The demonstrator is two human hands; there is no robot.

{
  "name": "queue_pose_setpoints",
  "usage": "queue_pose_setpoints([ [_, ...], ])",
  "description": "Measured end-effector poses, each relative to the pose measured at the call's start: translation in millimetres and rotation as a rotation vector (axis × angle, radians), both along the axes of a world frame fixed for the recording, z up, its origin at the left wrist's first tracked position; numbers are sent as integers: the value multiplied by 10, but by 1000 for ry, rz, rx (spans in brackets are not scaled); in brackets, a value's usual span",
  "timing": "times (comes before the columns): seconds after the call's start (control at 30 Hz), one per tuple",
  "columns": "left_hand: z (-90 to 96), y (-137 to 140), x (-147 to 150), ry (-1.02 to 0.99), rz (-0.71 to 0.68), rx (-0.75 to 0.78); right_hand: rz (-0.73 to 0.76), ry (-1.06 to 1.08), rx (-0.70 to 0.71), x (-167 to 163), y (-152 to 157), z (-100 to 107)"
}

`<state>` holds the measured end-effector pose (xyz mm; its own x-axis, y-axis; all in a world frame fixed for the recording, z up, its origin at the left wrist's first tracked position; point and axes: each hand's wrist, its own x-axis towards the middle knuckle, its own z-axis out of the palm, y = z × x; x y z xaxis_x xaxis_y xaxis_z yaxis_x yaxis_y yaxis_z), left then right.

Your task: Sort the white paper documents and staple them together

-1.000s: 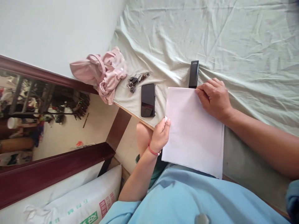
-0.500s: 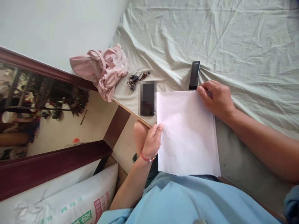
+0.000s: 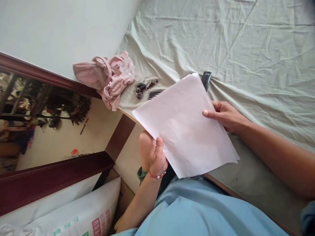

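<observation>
A thin stack of white paper sheets (image 3: pixel 187 127) is held tilted over my lap and the sheet-covered edge. My left hand (image 3: pixel 158 157), with a red bracelet at the wrist, pinches the stack's lower left edge, thumb on top. On the right edge, my right hand (image 3: pixel 225 115) grips it with the thumb on top and the fingers underneath. Just behind the paper's top corner a black stapler-like object (image 3: pixel 206 79) shows only in part. A dark, partly pixelated phone-like slab (image 3: pixel 155 94) is mostly covered by the paper's upper left edge.
A bunch of keys (image 3: pixel 139 89) with brown beads lies beyond the paper. Crumpled pink cloth (image 3: pixel 114 77) hangs over the corner of the wrinkled grey-green sheet (image 3: pixel 221 42). A dark red framed mirror (image 3: pixel 56 157) and a white printed sack (image 3: pixel 81 209) stand at left.
The paper has turned counterclockwise and now covers most of the slab and the stapler-like object. My right hand has moved from the top right corner down to the right edge.
</observation>
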<state>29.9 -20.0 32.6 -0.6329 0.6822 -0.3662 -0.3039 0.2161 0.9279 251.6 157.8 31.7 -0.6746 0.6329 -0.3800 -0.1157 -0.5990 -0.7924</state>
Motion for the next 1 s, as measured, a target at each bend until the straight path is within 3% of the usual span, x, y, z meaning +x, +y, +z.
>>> queue_pose_setpoints([
  [0.2, 144, 118, -14, -71, -217, 61, 119, 41, -155, 69, 4, 39],
  [0.37, 268, 208, 27, -56, -254, 15, 215, 82, -181, 83, -13, 53],
  [0.6, 230, 205, 120, -185, -304, -149, 110, -79, -152, 93, 61, 56],
  [0.7, 268, 240, 84, -90, -310, -96, 103, -139, -111, 92, 78, 59],
  [0.8, 333, 330, 34, 37, -195, 1, 136, -124, -86, 87, 55, 70],
  [0.9, 350, 423, -1, 138, -79, 1, 209, -122, -33, 83, 53, 71],
  [0.97, 319, 450, -7, 142, -103, -28, 143, -183, 140, 88, 88, 68],
  [1.0, 294, 451, -5, 113, -147, -32, 66, -251, 306, 97, 114, 71],
])
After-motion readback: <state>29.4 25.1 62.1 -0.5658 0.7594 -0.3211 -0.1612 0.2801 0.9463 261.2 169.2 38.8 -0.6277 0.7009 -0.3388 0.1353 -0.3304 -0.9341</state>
